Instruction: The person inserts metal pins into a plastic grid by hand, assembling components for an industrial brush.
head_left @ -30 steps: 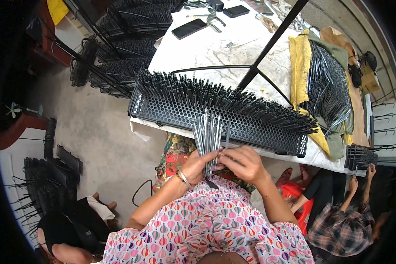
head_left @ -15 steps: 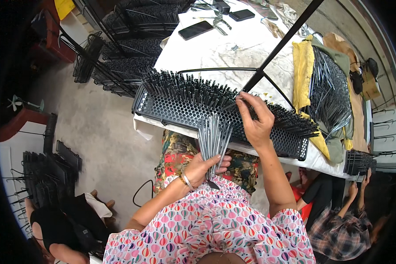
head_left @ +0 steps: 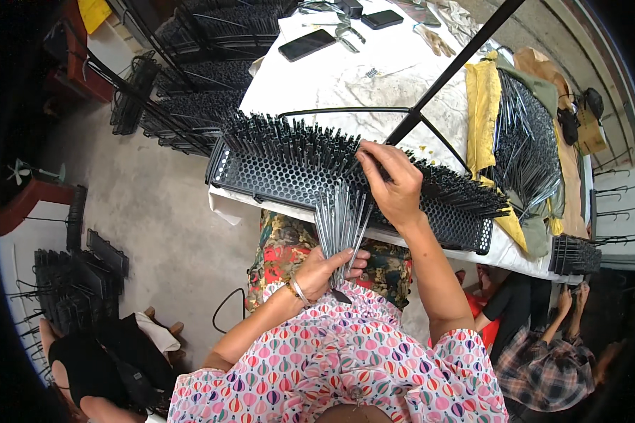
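Note:
My left hand (head_left: pixel 324 272) is closed round a fanned bundle of thin grey metal rods (head_left: pixel 340 215), held upright over my lap. In front of it lies a long black perforated rack (head_left: pixel 264 176), tilted along the table's near edge. Many thin dark rods (head_left: pixel 289 137) stand packed in the holes of its far side, while rows of holes nearer me are bare. My right hand (head_left: pixel 396 185) is over the middle of the rack, thumb and forefinger pinched on the upper end of a thin rod among the standing ones. Its lower end is hard to make out.
A black metal frame bar (head_left: pixel 451 70) rises behind the rack. On the white-covered table (head_left: pixel 331 81) lie phones (head_left: pixel 307 45), a glove (head_left: pixel 434 40) and an opened sack of rods (head_left: pixel 525 141). Filled racks (head_left: pixel 204 81) stand at left. Two people (head_left: pixel 547 366) work nearby.
My right hand has moved a little left along the rack, and its fingertips are now at the standing rods. My left hand keeps its bundle in nearly the same place. The view has shifted slightly.

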Tool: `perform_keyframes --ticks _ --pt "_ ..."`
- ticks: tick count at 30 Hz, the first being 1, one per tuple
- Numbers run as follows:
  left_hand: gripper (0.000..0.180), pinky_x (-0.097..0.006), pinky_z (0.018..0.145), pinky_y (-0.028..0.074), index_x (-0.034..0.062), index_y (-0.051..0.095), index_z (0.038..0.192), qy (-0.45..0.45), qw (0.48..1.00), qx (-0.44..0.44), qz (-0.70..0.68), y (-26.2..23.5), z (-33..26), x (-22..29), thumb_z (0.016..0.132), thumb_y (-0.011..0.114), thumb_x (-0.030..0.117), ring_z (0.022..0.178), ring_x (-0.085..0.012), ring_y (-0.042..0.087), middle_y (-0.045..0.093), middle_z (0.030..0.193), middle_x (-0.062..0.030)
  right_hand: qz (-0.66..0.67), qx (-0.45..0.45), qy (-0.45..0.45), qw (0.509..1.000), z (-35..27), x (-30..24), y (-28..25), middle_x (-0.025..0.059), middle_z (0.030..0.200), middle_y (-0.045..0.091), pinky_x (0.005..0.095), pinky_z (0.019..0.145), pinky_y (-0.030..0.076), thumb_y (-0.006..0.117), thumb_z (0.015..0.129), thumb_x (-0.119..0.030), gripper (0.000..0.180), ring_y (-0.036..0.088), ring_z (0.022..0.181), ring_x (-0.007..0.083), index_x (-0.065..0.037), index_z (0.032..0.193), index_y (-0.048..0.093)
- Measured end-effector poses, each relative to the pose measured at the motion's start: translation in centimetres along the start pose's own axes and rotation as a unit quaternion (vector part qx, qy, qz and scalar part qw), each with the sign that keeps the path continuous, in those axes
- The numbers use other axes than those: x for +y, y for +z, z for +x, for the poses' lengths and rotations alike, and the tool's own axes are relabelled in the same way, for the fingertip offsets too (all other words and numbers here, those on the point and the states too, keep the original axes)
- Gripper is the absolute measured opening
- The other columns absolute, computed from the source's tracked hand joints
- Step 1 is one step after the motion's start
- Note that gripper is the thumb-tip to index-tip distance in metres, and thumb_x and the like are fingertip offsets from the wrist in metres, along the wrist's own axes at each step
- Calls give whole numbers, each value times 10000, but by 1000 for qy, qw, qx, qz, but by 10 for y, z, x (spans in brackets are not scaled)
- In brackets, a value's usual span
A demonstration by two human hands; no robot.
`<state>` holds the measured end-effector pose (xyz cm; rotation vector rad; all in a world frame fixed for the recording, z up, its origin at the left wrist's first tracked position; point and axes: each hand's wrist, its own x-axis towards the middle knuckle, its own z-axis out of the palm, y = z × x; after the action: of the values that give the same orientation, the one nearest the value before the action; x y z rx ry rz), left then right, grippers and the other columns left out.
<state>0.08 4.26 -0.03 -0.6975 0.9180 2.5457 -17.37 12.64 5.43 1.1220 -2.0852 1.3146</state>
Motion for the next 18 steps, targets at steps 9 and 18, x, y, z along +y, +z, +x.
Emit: perform_keyframes --ticks 9,18 --pt "213 -282 725 562 -38 565 1068 14 1000 5 0 -3 1 0 919 527 110 839 -169 632 640 1001 -142 -83 -17 -36 996 1 -7 -11 109 928 634 324 725 478 683 743 -3 223 609 829 245 -23 964 668" --pt "228 -290 724 543 -24 548 1095 8 1000 6 3 -1 1 0 903 550 101 833 -171 624 635 1002 -140 -38 -40 -26 998 8 -9 0 97 925 636 334 731 461 694 750 -49 242 606 842 243 -35 990 665"
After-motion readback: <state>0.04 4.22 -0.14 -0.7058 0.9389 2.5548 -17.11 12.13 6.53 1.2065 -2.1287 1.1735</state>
